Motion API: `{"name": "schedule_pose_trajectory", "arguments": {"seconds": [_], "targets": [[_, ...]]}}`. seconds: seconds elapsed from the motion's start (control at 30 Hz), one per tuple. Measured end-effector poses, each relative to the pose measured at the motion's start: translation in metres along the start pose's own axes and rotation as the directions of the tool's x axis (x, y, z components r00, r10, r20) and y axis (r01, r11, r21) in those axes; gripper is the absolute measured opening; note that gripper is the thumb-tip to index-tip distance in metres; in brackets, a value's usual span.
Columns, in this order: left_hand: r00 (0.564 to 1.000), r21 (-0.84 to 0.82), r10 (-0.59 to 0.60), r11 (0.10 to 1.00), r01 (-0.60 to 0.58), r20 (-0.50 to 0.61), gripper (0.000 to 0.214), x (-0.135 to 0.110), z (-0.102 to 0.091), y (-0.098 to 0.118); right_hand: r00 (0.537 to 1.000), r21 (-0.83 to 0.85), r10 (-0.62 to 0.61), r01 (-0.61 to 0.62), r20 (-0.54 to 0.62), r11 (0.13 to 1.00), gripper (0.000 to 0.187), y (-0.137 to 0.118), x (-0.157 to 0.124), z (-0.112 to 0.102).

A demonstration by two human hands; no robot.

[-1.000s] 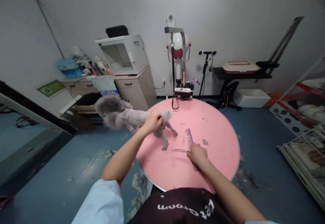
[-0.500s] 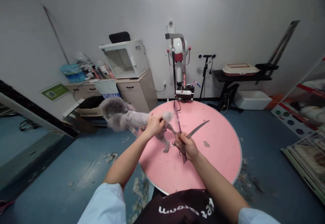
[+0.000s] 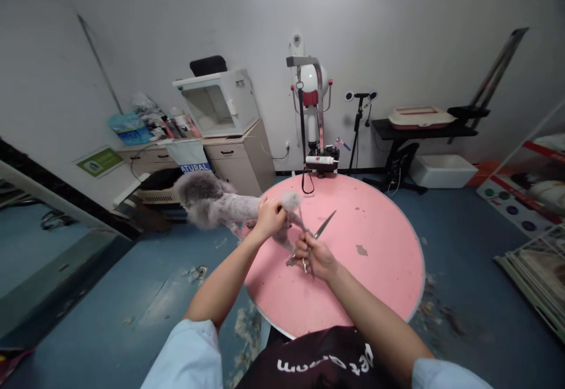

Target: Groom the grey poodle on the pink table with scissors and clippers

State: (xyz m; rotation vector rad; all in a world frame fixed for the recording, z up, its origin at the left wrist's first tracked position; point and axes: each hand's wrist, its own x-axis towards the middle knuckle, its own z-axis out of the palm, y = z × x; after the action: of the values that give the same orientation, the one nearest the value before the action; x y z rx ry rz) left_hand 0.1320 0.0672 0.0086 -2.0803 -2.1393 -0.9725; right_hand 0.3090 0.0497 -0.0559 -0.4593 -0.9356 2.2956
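Observation:
A grey poodle-like dog (image 3: 241, 205) stands at the left side of a round pink grooming table (image 3: 375, 283), its fluffy head facing left over the edge. My left hand (image 3: 270, 218) is closed on its rear at the base of the tail (image 3: 290, 201). Just right of the hind legs, my right hand (image 3: 314, 255) grips scissors (image 3: 325, 224), whose blade points up and right. The same hand also holds a comb (image 3: 301, 219), now nearly edge-on and blurred beside the tail. Its fingers hide most of the scissor handles.
At the table's far edge stands a grooming arm (image 3: 320, 106) with a hanging black loop (image 3: 302, 142) and a white tube (image 3: 320, 160). Cabinets (image 3: 260, 159) and a white glass-fronted box (image 3: 216, 106) are behind the dog. Cut hair (image 3: 245, 336) litters the floor.
My right hand has moved slightly left and down, closer to the hind legs. The comb and scissors have turned in it. My left hand stays on the dog's rear.

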Motion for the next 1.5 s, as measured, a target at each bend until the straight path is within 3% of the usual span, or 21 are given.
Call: {"name": "schedule_pose_trajectory", "arguments": {"seconds": [0.1,0.2,0.3,0.37,0.47,0.53,0.67,0.73,0.83,0.9,1.07,1.5], "targets": [[0.998,-0.002,-0.041,0.999,0.041,-0.039,0.021,0.000,0.001,0.002,0.999,0.036,-0.046,0.047,-0.024,0.998,0.047,0.003,-0.012,-0.004],[0.995,0.034,-0.062,0.997,0.065,-0.072,0.021,-0.002,-0.001,0.005,0.969,-0.032,-0.130,0.126,-0.211,0.992,0.044,0.001,-0.032,-0.031],[0.999,0.072,-0.021,0.997,0.023,-0.039,0.020,-0.003,-0.002,0.007,0.886,-0.349,-0.117,-0.053,-0.449,0.936,0.040,0.002,-0.052,-0.071],[1.000,0.074,-0.019,0.997,0.020,-0.023,0.021,-0.002,-0.001,0.007,0.850,-0.569,-0.147,-0.201,-0.506,0.797,0.040,0.004,-0.062,-0.092],[1.000,0.055,-0.027,0.998,0.027,-0.010,0.022,0.001,0.002,0.007,0.869,-0.703,-0.165,-0.250,-0.466,0.666,0.033,0.005,-0.066,-0.096],[1.000,0.033,-0.015,0.999,0.015,0.010,0.023,0.002,0.004,0.006,0.898,-0.670,-0.143,-0.196,-0.415,0.716,0.020,0.005,-0.058,-0.083],[0.999,0.016,-0.009,1.000,0.009,0.037,0.024,0.003,0.004,0.008,0.961,-0.563,-0.137,-0.021,-0.238,0.826,0.044,0.003,-0.033,-0.038],[0.999,0.019,-0.012,1.000,0.011,0.047,0.025,0.003,0.002,0.010,0.965,-0.642,-0.209,0.059,-0.161,0.764,0.042,0.001,-0.021,-0.018],[0.998,0.020,-0.014,1.000,0.013,0.063,0.026,0.003,0.000,0.011,0.953,-0.799,-0.293,0.118,-0.076,0.590,0.034,-0.001,-0.007,-0.003],[0.998,0.017,-0.006,1.000,0.005,0.065,0.026,0.003,-0.001,0.010,0.954,-0.820,-0.288,0.101,-0.080,0.564,0.029,0.000,0.000,-0.002],[0.997,-0.004,0.030,1.000,-0.030,0.070,0.025,0.005,-0.001,0.007,0.971,-0.729,-0.233,0.120,-0.055,0.674,0.037,0.007,0.011,-0.008],[0.979,-0.195,0.120,0.977,-0.087,0.166,0.023,0.004,-0.012,-0.005,0.977,-0.857,-0.202,0.156,0.062,0.491,0.027,-0.019,0.000,-0.022]]}}
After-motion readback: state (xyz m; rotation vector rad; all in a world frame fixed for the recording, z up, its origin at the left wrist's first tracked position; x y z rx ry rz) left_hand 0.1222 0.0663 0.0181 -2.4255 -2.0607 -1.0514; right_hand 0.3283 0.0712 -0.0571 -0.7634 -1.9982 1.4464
